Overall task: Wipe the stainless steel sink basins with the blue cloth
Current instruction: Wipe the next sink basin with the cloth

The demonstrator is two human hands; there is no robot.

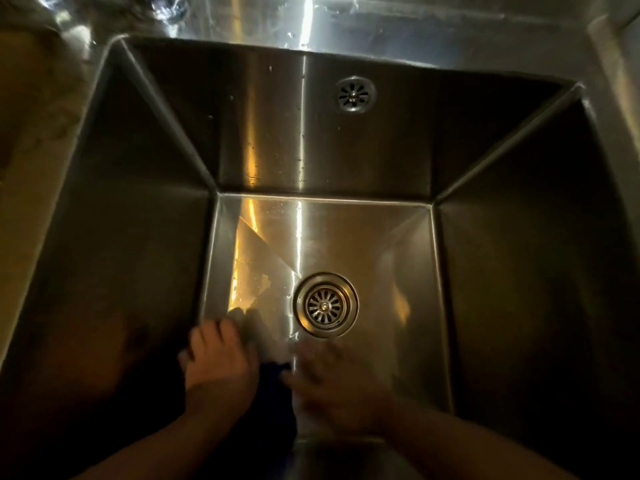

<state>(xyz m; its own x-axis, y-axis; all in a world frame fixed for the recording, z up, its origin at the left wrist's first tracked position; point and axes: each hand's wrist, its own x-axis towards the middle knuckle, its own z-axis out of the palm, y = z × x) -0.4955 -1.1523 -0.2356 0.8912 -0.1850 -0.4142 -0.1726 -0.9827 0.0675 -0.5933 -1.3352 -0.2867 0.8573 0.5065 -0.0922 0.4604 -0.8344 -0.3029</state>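
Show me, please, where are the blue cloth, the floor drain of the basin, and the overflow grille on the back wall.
blue cloth (pixel 273 375): head view, dark fold between the hands.
floor drain (pixel 325 305): head view, strainer centre.
overflow grille (pixel 353 95): head view, its centre.

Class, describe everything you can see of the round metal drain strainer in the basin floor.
The round metal drain strainer sits flush in the floor of the stainless steel sink basin, toward the near side. A shiny raised ring surrounds slots radiating from a small central knob. It looks wet and reflective. Neither hand touches it; the blurred right hand is nearest.
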